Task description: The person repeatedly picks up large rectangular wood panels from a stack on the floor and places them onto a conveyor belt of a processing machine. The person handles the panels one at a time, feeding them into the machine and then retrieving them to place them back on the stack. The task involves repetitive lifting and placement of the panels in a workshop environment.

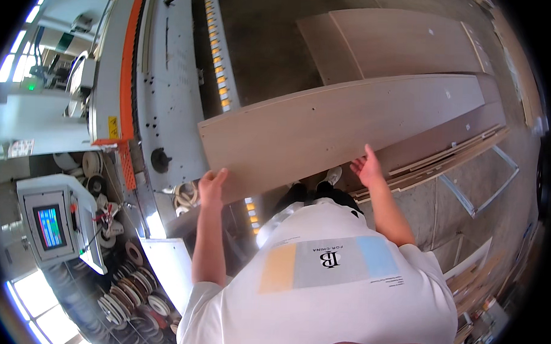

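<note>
A long brown board (pixel 301 133) slants across the middle, its left end over the grey bed of a machine. My left hand (pixel 212 187) grips the board's near left corner, its fingers closed at the edge. Farther right, my right hand (pixel 368 168) is by the near long edge, palm up, with thumb and fingers apart. Whether its fingertips touch the board from beneath, I cannot tell. Small dark holes show in the board's face.
The long machine (pixel 172 89) with an orange strip and yellow-white rollers (pixel 217 61) runs along the left. Beside it stands a control screen (pixel 49 227) above rolls of edging tape (pixel 125 297). More brown boards (pixel 407 43) lie beyond; a metal frame (pixel 477 209) rests on the floor.
</note>
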{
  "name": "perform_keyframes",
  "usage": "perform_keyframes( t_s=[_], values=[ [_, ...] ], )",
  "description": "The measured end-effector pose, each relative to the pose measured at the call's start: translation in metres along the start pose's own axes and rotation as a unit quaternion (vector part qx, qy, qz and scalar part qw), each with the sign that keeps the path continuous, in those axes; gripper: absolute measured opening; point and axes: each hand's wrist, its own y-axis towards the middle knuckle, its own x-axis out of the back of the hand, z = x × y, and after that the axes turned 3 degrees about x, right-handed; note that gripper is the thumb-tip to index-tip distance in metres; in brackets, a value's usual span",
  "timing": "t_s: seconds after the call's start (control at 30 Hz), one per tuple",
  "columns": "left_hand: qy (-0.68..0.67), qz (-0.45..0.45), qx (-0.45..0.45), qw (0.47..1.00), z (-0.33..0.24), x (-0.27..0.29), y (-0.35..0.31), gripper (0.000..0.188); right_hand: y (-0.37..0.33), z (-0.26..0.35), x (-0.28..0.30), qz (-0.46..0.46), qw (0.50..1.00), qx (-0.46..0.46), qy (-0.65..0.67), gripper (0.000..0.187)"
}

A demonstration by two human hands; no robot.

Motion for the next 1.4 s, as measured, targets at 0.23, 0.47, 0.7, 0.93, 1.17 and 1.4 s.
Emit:
perform_keyframes(
  t_s=[0.23, 0.47, 0.7, 0.93, 1.17, 1.4],
  values=[
    [0.106, -0.151, -0.043, 0.982, 0.014, 0.171, 0.055, 0.039, 0.034, -0.033, -0.051, -0.048, 0.995, -0.087, 0.026, 0.043],
    [0.431, -0.448, -0.214, 0.753, 0.008, 0.22, 0.061, 0.038, -0.002, -0.069, -0.091, 0.256, 0.929, -0.171, -0.207, 0.066],
    [0.511, -0.318, -0.266, 0.753, 0.037, 0.066, 0.014, 0.056, 0.072, 0.023, 0.022, 0.09, 0.972, -0.137, -0.168, 0.103],
    [0.524, -0.368, -0.124, 0.758, 0.043, 0.01, 0.026, 0.063, 0.183, 0.093, 0.121, -0.098, 0.993, -0.063, -0.025, 0.084],
    [0.514, -0.43, -0.116, 0.733, 0.041, -0.014, 0.034, 0.065, 0.215, 0.103, 0.102, -0.174, 0.982, -0.058, 0.05, 0.058],
    [0.485, -0.436, -0.099, 0.752, 0.035, -0.013, 0.032, 0.058, 0.171, 0.119, 0.072, -0.194, 0.981, -0.032, 0.006, 0.057]
  ],
)
